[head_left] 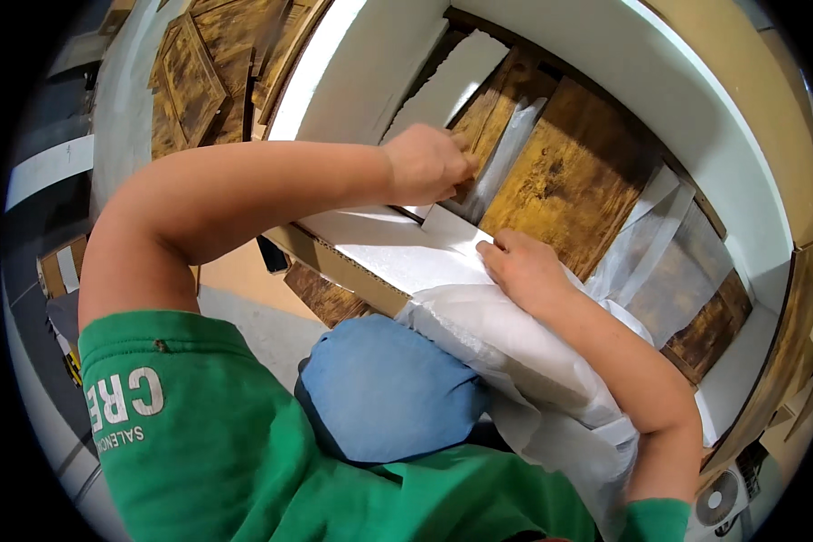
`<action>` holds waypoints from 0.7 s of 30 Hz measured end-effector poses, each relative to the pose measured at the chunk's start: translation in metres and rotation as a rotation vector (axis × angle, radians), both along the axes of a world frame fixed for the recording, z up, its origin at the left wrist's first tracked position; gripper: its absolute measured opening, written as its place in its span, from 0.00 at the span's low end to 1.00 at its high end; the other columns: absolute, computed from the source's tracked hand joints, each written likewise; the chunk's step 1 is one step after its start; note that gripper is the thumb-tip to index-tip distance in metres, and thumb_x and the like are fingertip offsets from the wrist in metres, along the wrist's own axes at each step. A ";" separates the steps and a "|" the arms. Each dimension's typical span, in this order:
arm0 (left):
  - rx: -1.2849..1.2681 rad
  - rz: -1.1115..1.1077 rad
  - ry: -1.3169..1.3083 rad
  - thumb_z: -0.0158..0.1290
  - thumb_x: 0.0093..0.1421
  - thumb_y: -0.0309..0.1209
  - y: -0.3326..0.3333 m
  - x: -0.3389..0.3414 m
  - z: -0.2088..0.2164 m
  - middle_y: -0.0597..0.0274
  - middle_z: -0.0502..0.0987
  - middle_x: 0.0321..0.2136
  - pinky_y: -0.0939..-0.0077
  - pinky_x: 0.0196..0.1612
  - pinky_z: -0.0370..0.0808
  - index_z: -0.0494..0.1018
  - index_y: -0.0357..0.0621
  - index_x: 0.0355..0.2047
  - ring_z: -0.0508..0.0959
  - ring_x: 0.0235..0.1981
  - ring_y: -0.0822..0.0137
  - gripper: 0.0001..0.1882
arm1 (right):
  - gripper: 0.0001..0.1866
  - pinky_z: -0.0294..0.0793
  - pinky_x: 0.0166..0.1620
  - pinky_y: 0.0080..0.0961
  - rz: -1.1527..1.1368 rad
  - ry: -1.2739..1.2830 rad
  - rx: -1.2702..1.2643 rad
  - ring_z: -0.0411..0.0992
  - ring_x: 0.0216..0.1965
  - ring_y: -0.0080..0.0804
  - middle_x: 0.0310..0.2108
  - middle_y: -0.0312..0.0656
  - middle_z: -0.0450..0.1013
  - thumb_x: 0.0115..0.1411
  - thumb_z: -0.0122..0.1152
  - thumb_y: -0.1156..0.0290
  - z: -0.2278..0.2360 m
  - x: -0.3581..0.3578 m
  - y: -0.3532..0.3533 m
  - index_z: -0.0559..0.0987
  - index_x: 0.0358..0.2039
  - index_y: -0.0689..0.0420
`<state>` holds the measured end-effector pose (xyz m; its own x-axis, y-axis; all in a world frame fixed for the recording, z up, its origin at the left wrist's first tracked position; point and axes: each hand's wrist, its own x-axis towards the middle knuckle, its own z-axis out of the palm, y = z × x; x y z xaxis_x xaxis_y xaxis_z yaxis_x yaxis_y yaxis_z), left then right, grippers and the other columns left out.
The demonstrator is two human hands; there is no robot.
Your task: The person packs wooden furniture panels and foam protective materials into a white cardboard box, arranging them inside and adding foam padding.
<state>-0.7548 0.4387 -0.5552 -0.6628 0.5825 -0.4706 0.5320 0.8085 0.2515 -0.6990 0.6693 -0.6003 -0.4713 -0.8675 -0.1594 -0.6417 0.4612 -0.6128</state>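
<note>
A large cardboard box lined with white foam holds brown wood-grain panels [565,167]. My left hand [429,164] is over the left part of the box, its fingers curled down beside a narrow brown panel. Whatever those fingers grip is hidden and slightly blurred. At the near foam wall [379,242], my right hand [522,268] has its bent fingertips closed on the edge of a small white foam piece [452,231]. Thin white wrapping sheet [515,144] lies between two panels. A torn-edged white foam sheet [452,83] stands behind my left hand.
Translucent foam wrap [506,352] drapes over the near edge of the box, under my right forearm. More wood-grain panels [190,81] lie at the far left. A brown board [777,361] stands along the right side, with a fan-like machine [721,499] below it.
</note>
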 end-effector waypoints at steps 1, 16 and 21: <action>0.019 -0.107 0.070 0.55 0.50 0.35 0.003 0.000 -0.005 0.58 0.72 0.38 0.67 0.39 0.73 0.73 0.46 0.36 0.73 0.41 0.57 0.14 | 0.11 0.72 0.32 0.36 0.001 -0.012 -0.004 0.71 0.32 0.42 0.30 0.44 0.68 0.54 0.56 0.71 -0.001 -0.001 0.000 0.74 0.39 0.56; -0.040 -0.154 0.007 0.61 0.48 0.37 0.003 -0.002 -0.017 0.52 0.62 0.51 0.65 0.50 0.69 0.69 0.46 0.45 0.61 0.55 0.55 0.24 | 0.32 0.67 0.51 0.38 -0.801 0.015 0.231 0.65 0.49 0.52 0.50 0.53 0.61 0.52 0.63 0.64 0.015 -0.047 0.094 0.62 0.55 0.61; -0.194 0.073 0.223 0.60 0.49 0.34 0.006 -0.021 -0.004 0.47 0.64 0.48 0.67 0.47 0.72 0.67 0.41 0.47 0.65 0.52 0.53 0.25 | 0.36 0.68 0.50 0.38 -0.837 -0.014 0.227 0.65 0.49 0.53 0.49 0.56 0.62 0.51 0.64 0.65 0.007 -0.046 0.089 0.59 0.58 0.62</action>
